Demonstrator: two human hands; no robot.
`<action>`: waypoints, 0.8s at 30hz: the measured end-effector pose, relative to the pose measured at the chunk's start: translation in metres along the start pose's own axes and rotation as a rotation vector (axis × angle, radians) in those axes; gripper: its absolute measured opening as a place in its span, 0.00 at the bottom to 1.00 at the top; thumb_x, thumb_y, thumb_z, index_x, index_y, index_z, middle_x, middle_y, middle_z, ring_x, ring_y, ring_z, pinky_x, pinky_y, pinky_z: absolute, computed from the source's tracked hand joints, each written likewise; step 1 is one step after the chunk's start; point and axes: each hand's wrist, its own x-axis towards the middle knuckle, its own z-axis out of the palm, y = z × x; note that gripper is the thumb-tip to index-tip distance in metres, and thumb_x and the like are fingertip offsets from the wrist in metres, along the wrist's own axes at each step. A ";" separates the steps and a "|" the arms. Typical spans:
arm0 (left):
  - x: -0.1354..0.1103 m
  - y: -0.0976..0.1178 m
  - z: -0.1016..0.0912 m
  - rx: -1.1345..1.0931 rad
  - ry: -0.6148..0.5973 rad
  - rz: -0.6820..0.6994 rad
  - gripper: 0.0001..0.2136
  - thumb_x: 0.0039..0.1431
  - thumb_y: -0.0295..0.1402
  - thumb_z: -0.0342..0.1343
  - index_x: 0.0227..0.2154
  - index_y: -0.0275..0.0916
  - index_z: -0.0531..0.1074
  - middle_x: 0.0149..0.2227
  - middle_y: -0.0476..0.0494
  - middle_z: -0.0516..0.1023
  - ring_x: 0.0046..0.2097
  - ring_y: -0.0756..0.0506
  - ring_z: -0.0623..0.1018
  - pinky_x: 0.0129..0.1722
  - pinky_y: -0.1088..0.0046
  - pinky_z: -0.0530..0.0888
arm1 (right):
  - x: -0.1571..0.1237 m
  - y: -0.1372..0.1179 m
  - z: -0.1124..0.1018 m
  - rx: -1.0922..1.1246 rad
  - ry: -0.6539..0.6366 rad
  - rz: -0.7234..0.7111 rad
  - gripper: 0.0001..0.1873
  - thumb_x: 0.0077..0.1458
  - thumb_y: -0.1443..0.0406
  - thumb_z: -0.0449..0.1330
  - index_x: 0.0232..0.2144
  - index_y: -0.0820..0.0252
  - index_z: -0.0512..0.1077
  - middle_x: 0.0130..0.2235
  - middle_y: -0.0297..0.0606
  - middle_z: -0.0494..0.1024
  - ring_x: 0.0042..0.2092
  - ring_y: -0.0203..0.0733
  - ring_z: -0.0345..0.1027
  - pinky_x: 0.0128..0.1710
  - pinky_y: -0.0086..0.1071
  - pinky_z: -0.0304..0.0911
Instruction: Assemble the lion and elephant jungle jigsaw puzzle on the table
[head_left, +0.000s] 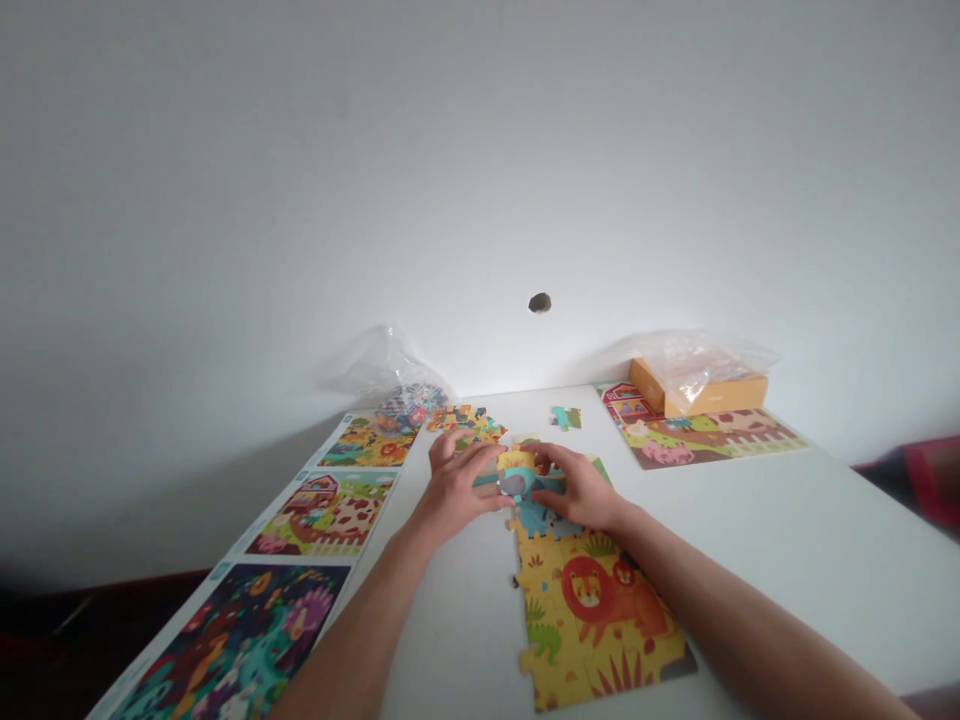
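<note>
A partly joined jigsaw puzzle (592, 610) lies on the white table, showing a red-maned lion on yellow and blue animals higher up. At its upper left edge, my left hand (457, 490) curls its fingers and thumb around a puzzle piece (486, 480) with a teal strip. My right hand (581, 488) rests over the upper part, fingers bent down onto a piece there; its fingertips partly hide the contact. Just beyond the hands is a heap of loose puzzle pieces (469, 420). Another joined bit of puzzle (565, 417) lies apart, farther back.
Along the left edge runs a sheet of printed pictures (322, 513). A clear plastic bag (409, 395) of pieces stands at the back left. At the back right, an orange box (716, 396) under clear plastic sits on a farm picture (675, 445). The wall (480, 200) has a hole.
</note>
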 end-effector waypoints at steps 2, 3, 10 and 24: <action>0.000 -0.001 -0.001 0.001 -0.002 0.001 0.31 0.44 0.45 0.72 0.53 0.48 0.72 0.52 0.46 0.79 0.61 0.32 0.62 0.62 0.52 0.56 | 0.000 0.002 -0.001 -0.039 0.005 -0.034 0.31 0.52 0.65 0.66 0.58 0.54 0.65 0.42 0.37 0.73 0.43 0.42 0.67 0.47 0.37 0.63; 0.000 -0.001 -0.001 0.003 -0.002 0.002 0.31 0.44 0.46 0.72 0.53 0.48 0.73 0.52 0.46 0.79 0.61 0.32 0.62 0.62 0.52 0.56 | 0.001 0.002 -0.001 -0.048 0.002 -0.047 0.31 0.52 0.64 0.66 0.58 0.55 0.65 0.42 0.38 0.73 0.43 0.42 0.67 0.48 0.37 0.63; -0.001 -0.003 0.000 0.010 0.010 0.019 0.32 0.43 0.48 0.71 0.53 0.48 0.73 0.52 0.46 0.79 0.61 0.33 0.63 0.62 0.53 0.56 | 0.001 0.002 -0.001 -0.054 -0.001 -0.068 0.30 0.53 0.63 0.67 0.57 0.55 0.65 0.43 0.38 0.73 0.43 0.42 0.67 0.47 0.36 0.63; -0.001 -0.001 -0.002 -0.009 0.002 0.011 0.31 0.44 0.48 0.70 0.53 0.47 0.74 0.51 0.46 0.79 0.61 0.33 0.63 0.62 0.52 0.56 | 0.001 0.002 0.000 -0.032 0.000 -0.056 0.30 0.53 0.63 0.67 0.57 0.55 0.65 0.42 0.38 0.73 0.42 0.42 0.67 0.46 0.37 0.64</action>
